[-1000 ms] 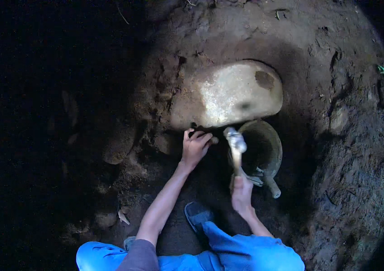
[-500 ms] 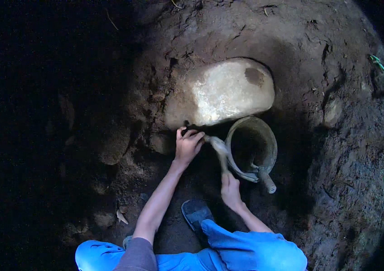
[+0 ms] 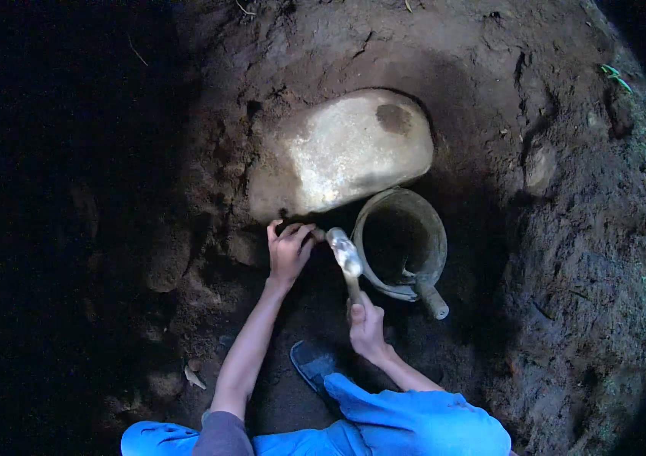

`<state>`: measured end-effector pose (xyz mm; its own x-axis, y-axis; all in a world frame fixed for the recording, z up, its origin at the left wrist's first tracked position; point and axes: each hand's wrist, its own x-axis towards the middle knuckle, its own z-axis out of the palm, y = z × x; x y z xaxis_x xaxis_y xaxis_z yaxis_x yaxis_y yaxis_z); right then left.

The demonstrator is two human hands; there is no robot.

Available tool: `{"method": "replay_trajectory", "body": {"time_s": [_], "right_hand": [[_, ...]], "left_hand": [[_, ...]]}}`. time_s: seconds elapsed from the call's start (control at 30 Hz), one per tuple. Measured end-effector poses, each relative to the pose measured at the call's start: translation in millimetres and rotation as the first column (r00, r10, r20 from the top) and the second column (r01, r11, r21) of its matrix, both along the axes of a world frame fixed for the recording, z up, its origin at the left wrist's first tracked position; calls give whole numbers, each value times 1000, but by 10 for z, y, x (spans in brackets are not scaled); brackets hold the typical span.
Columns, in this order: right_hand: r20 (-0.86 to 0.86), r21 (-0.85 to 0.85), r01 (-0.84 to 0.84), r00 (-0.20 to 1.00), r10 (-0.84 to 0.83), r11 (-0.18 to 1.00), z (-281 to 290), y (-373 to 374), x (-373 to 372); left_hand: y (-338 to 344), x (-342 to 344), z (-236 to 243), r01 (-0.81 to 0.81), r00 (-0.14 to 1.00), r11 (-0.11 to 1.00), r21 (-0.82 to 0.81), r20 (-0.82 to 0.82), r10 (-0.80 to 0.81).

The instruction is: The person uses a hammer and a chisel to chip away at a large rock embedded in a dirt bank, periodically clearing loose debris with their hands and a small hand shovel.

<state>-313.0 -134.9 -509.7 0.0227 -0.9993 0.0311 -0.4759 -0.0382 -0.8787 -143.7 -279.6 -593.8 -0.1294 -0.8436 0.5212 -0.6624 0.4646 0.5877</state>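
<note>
A large pale stone [image 3: 353, 148] sits in the dark soil, with a brown left end and a dark patch near its upper right. At its lower left edge, my left hand [image 3: 288, 252] is closed around a short chisel [image 3: 318, 235]; the blunt end sticks out to the right, and the working tip is hidden in shadow. My right hand [image 3: 368, 330] grips the handle of a hammer [image 3: 346, 254]. The hammer's metal head is just right of the chisel's end, seemingly close to it or touching. Part of the hammer looks smeared by motion.
Right of the hammer, a round open bucket [image 3: 441, 251] with a handle grip [image 3: 432, 300] stands against the stone. A rough earth bank [image 3: 566, 304] rises on the right. Beneath me are my sandalled foot [image 3: 311, 365] and blue trousers [image 3: 422, 422]. Deep shadow covers the left.
The whole view has shifted, so the stone and bucket appear further left. The hammer head has turned and is less blurred. My left hand keeps its hold by the stone's edge.
</note>
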Motion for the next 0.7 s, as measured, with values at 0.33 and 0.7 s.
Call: {"method": "replay_trajectory", "body": {"time_s": [0.33, 0.7], "right_hand": [[76, 28, 115, 990, -116, 993, -61, 25, -67], [199, -16, 67, 978, -63, 998, -239, -22, -164]], "left_hand": [[17, -53, -27, -4, 1000, 999, 33, -14, 5], [14, -118, 6, -28, 999, 998, 55, -22, 29]]}}
